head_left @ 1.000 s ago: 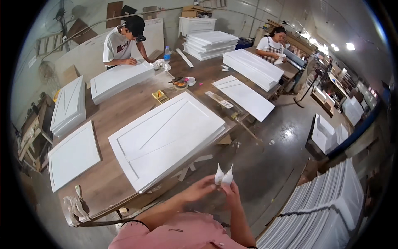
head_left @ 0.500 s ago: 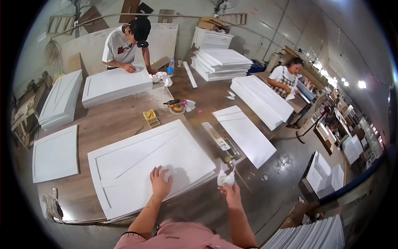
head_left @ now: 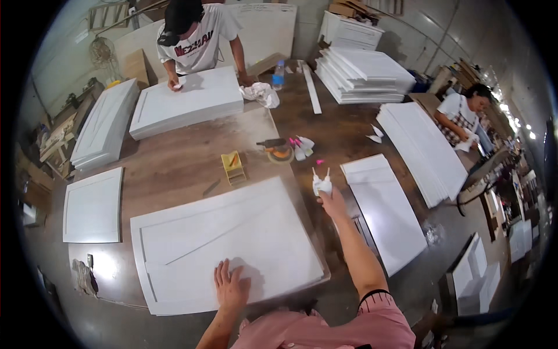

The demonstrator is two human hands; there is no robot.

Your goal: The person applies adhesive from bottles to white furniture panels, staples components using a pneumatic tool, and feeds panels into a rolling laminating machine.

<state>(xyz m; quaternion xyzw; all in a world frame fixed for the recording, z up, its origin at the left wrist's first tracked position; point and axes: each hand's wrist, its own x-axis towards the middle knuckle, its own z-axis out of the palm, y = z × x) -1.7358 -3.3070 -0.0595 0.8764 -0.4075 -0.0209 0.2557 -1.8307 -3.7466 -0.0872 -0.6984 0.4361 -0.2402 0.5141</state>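
Observation:
My left hand (head_left: 232, 285) lies flat, fingers spread, near the front edge of a stack of white panels (head_left: 226, 232). The top panel has a raised border strip and a slanting line across it. My right hand (head_left: 333, 203) reaches out past the stack's right side, closed on two small white squeeze bottles (head_left: 321, 185) with thin nozzles pointing up. Beyond them lie white bottles with pink caps (head_left: 300, 149), beside an orange and black sander (head_left: 278, 150). Right of my right hand is a single white panel (head_left: 386, 215).
Across the wooden table (head_left: 192, 157), a co-worker (head_left: 197, 41) bends over another panel stack (head_left: 186, 99). A yellow box (head_left: 233, 168) sits mid-table. More panel stacks stand at the far right (head_left: 366, 75) and right (head_left: 424, 151). Another person (head_left: 465, 116) works farther right.
My right hand has carried the squeeze bottles forward, away from me, toward the pink-capped bottles. My left hand stays on the panel. The whole view has shifted, and the co-worker's hands have moved apart.

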